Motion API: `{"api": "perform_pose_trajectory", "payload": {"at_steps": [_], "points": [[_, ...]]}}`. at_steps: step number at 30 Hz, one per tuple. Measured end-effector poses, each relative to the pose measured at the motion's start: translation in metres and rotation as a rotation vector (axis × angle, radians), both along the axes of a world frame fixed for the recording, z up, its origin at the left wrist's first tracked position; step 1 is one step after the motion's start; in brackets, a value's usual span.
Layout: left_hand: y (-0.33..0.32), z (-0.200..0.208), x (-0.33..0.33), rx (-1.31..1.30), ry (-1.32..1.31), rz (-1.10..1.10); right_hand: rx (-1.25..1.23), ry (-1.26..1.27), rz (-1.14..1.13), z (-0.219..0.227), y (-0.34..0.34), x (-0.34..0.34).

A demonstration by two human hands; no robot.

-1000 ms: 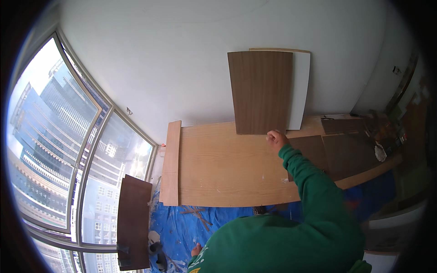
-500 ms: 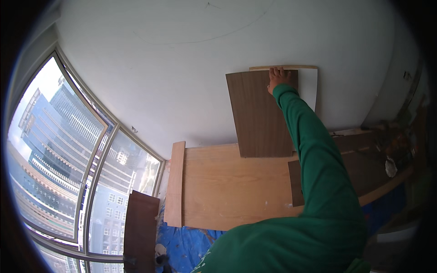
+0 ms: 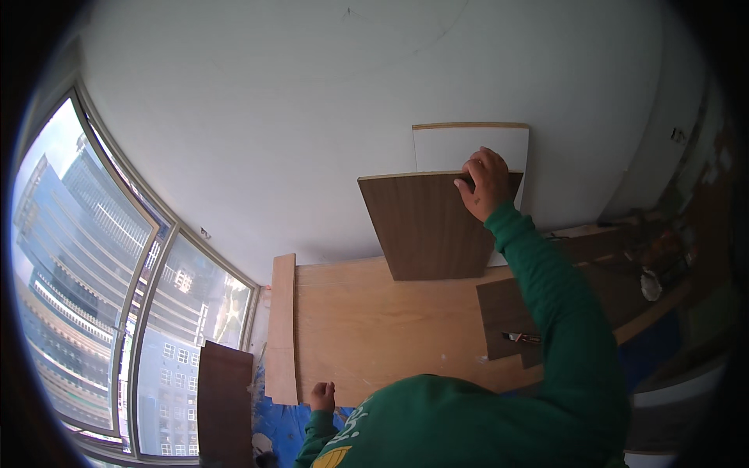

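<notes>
My right hand [image 3: 486, 182] grips the top edge of a dark brown wood panel [image 3: 429, 226], which tilts away from the white wall. Behind it a white panel [image 3: 468, 144] with a pale wood edge leans on the wall. My green sleeve [image 3: 562, 312] stretches up to the hand. My left hand [image 3: 322, 396] sits low in the view, fingers curled on the near edge of a large light plywood sheet [image 3: 374, 327].
A narrow plywood strip [image 3: 281, 327] lies along the sheet's left side. Dark veneer sheets [image 3: 507, 308] and a small tool [image 3: 521, 338] lie to the right. Another dark panel [image 3: 225, 405] stands by the big window [image 3: 94, 296]. Blue tarp [image 3: 275, 421] covers the floor; clutter [image 3: 651, 273] sits at right.
My right hand rose from the plywood sheet to the dark panel's top edge and has pulled that edge away from the wall. My left hand has come into view.
</notes>
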State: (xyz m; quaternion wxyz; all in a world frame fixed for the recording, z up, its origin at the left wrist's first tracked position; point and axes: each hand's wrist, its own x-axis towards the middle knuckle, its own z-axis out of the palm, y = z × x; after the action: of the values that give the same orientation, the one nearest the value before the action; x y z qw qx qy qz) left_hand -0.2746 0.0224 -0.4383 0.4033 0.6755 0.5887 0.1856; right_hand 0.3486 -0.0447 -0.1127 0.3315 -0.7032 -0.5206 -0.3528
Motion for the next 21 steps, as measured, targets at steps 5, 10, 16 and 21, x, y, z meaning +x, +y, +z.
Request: {"api": "perform_pose_trajectory", "payload": {"at_steps": [5, 10, 16, 21], "points": [[0.058, 0.172, 0.155, 0.660, -0.288, -0.334, 0.041, 0.004, 0.032, -0.007, -0.043, -0.053], [0.058, 0.309, 0.256, 1.200, -0.313, -0.572, 0.035, 0.065, 0.046, -0.011, -0.065, -0.084], [0.059, 0.348, 0.321, 1.310, -0.109, -0.721, -0.061, 0.163, 0.035, -0.001, -0.082, -0.105], [0.064, 0.339, 0.327, 1.131, 0.025, -0.783, -0.249, 0.207, 0.024, 0.027, -0.129, -0.087]]}}
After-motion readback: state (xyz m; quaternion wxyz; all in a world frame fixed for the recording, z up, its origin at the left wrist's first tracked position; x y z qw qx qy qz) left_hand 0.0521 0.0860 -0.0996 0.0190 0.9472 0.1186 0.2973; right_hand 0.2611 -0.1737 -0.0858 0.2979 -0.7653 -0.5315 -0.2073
